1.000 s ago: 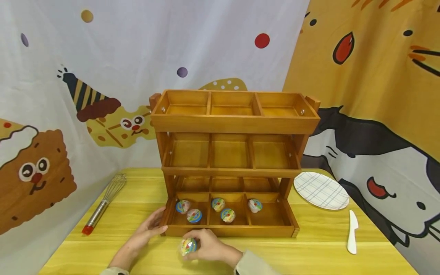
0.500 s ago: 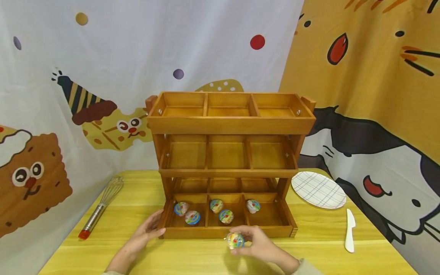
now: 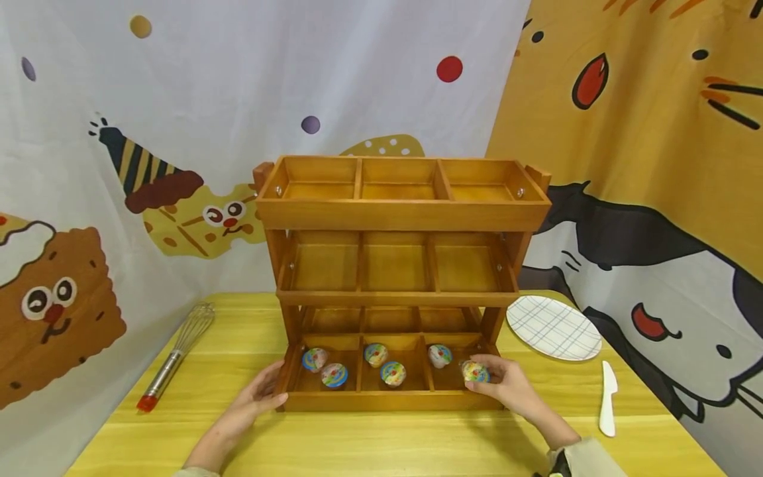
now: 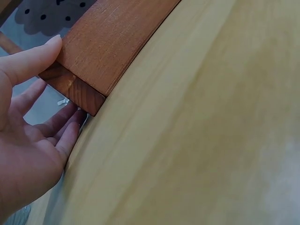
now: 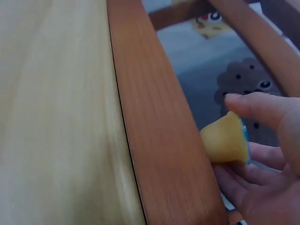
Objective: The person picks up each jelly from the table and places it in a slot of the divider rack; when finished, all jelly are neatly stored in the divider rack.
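Observation:
In the head view, a three-tier wooden shelf (image 3: 405, 215) stands on the table, each tier split into three compartments. My right hand (image 3: 507, 383) pinches a small jelly cup (image 3: 475, 372) between thumb and fingers, over the bottom tier's right compartment. The right wrist view shows this cup's yellow body (image 5: 225, 140) and blue lid rim, just behind the front board. Another jelly cup (image 3: 440, 356) lies in that compartment. Two jelly cups (image 3: 334, 375) lie in the left compartment and two (image 3: 393, 374) in the middle one. My left hand (image 3: 253, 397) touches the bottom tier's left front corner, fingers relaxed.
A whisk (image 3: 179, 354) with a red handle end lies on the left of the table (image 3: 381, 444). On the right are a checked oval plate (image 3: 554, 328) and a white plastic knife (image 3: 608, 399). A printed cloth (image 3: 369, 73) hangs behind the shelf.
My right hand has carried the jelly cup from in front of the shelf, rightward and up, into the bottom tier's right compartment. The left hand stays at the left corner.

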A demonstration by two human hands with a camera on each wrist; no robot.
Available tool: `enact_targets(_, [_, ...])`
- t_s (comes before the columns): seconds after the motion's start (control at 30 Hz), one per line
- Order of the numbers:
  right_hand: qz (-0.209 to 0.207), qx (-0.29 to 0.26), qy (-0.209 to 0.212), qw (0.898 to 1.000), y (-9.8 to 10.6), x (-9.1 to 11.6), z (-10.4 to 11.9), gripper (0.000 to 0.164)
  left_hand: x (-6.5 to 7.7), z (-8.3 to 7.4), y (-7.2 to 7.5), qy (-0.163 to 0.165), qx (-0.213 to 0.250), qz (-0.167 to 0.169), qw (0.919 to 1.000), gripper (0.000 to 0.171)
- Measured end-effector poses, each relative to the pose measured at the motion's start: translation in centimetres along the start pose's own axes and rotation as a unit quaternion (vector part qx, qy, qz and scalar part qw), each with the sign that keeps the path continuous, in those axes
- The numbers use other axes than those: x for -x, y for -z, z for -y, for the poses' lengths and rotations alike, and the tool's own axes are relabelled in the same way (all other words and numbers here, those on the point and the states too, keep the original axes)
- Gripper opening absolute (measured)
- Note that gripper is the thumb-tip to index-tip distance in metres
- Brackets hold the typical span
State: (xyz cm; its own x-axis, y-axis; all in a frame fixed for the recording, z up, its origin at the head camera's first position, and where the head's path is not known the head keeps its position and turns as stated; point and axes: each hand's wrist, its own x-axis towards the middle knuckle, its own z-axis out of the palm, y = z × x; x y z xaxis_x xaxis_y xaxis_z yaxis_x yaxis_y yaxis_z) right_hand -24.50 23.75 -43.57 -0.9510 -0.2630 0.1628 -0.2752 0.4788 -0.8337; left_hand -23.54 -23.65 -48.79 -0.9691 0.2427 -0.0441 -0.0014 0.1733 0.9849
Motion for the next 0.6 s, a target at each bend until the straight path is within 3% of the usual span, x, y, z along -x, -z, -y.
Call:
enact_targets(0.23, [0.011, 0.112, -0.023, 0.993, -0.1, -2.6, -0.5, 0.054, -0.3, 0.2, 0.0, 0.008, 0.005, -0.010, 0.9999, 0.065])
enact_targets(0.4, [0.037, 0.157, -0.009, 0.987, -0.6, -3.8, -0.6, 0.049, -0.4, 0.4, 0.0, 0.007, 0.009, -0.019, 0.9997, 0.065])
enact_targets(0.6, [0.037, 0.192, -0.018, 0.981, -0.8, -3.9, -0.3, 0.046, -0.1, 0.2, -0.1, 0.001, 0.008, -0.011, 0.9999, 0.066])
